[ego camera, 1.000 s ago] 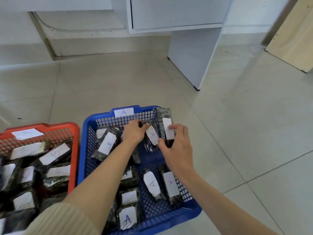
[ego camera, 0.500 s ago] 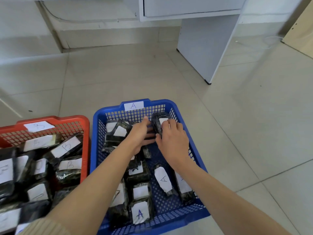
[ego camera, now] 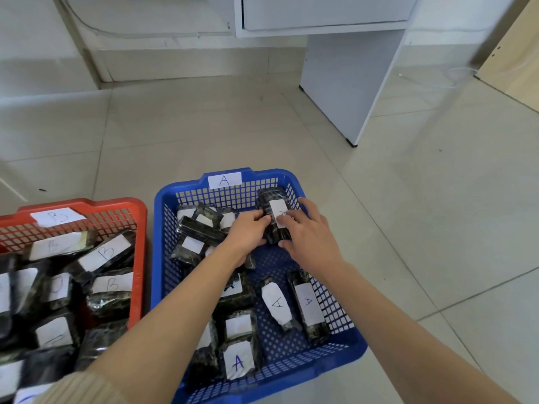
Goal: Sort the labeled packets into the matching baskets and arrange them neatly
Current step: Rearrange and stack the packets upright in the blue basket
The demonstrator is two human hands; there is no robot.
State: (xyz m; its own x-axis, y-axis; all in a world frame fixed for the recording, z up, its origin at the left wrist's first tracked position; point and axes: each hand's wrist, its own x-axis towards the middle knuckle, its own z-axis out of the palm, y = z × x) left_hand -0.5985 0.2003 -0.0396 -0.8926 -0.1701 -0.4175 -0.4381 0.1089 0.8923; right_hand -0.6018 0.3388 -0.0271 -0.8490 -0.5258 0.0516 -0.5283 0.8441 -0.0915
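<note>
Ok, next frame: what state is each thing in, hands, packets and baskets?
Packet, labelled A, held from both sides.
Left hand, gripping its left edge.
Right hand, gripping it over the label.
Blue basket, tagged A, partly filled.
Red basket, tagged B, crowded.
Other packets, lying in the baskets, mostly labels up.

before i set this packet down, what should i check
1. Held packet label reads A: ok, partly covered.
2. Blue basket tag reads A: ok, match.
3. Left hand and right hand both grip it: ok.
4. Bare mesh near it free: ok.
5. Far-left pile neat: not ok, packets lie askew.
6. No B packet in this basket: cannot tell, some labels hidden.
</note>
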